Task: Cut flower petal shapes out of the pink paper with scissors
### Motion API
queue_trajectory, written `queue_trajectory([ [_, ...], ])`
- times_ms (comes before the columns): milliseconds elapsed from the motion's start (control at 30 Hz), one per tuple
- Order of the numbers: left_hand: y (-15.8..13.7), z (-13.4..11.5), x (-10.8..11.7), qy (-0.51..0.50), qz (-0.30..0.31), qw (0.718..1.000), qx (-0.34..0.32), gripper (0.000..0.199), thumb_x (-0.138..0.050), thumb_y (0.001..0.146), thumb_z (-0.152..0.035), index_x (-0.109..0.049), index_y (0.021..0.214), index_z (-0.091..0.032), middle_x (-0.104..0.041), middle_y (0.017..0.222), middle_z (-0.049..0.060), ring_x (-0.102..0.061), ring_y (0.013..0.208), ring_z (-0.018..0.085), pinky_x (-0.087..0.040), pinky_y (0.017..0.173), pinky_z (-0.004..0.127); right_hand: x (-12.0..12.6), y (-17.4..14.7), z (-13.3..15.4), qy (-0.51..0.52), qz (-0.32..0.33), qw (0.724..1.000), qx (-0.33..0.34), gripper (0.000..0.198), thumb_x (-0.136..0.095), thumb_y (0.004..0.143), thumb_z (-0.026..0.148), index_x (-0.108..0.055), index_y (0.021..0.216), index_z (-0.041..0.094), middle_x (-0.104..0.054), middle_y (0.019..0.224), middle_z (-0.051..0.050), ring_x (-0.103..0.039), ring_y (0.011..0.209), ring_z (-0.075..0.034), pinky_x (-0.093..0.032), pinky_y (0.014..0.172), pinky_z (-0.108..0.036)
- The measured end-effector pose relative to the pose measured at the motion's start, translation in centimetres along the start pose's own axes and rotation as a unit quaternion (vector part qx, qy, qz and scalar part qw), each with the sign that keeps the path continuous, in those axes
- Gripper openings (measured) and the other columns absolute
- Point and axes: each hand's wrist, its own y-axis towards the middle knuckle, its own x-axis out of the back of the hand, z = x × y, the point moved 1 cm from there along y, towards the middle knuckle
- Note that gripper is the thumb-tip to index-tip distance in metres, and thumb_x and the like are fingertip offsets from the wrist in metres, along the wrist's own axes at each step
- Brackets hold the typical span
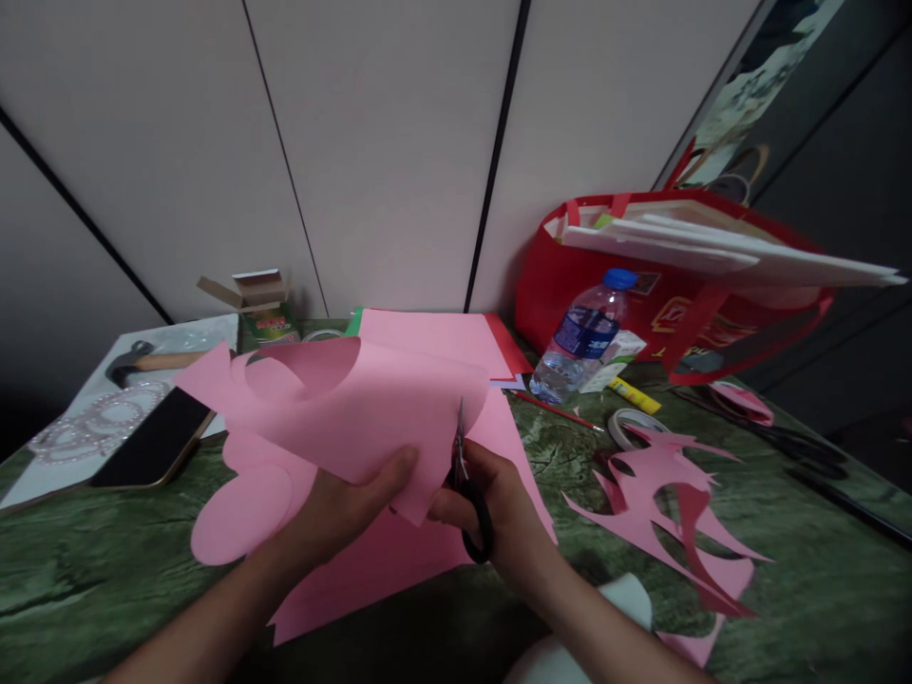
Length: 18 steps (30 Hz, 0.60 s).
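Observation:
My left hand (363, 499) is closed on a curled sheet of pink paper (377, 399), its thumb lying on top. Scissors (466, 484) with black handles are in my right hand (499, 503). Their blades point up and away, at the right part of the sheet. A large curved opening shows in the sheet's left side. Beneath it, more pink sheets (370, 584) lie on the table, and rounded pink cutouts (242, 513) rest to the left. Curved pink scraps (676, 522) lie in a pile to the right of my right hand.
A water bottle (580, 332) stands tilted-looking before a red bag (548, 256) holding white boards. Nearby are a tape roll (636, 427) and a yellow tube (634, 394). At left lie a phone (157, 442), a hammer (161, 361), and an opened box (267, 318).

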Motion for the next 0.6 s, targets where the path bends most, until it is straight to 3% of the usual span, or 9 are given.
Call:
queue_trajectory([
  [600,0.6,0.39,0.34,-0.031,0.013,0.999,-0.009,0.032,-0.062,0.064,-0.04,-0.059,0.085,-0.017,-0.069,0.078,0.008,-0.064,0.075,0.025,-0.054,0.06,0.034,0.03,-0.04,0.08,-0.021,-0.011,1.0,-0.008,0.034,-0.077,0.055,0.031,-0.05,0.07,0.019,-0.05,0.055,0.006,-0.042,0.048,-0.009,-0.033,0.047,-0.023],
])
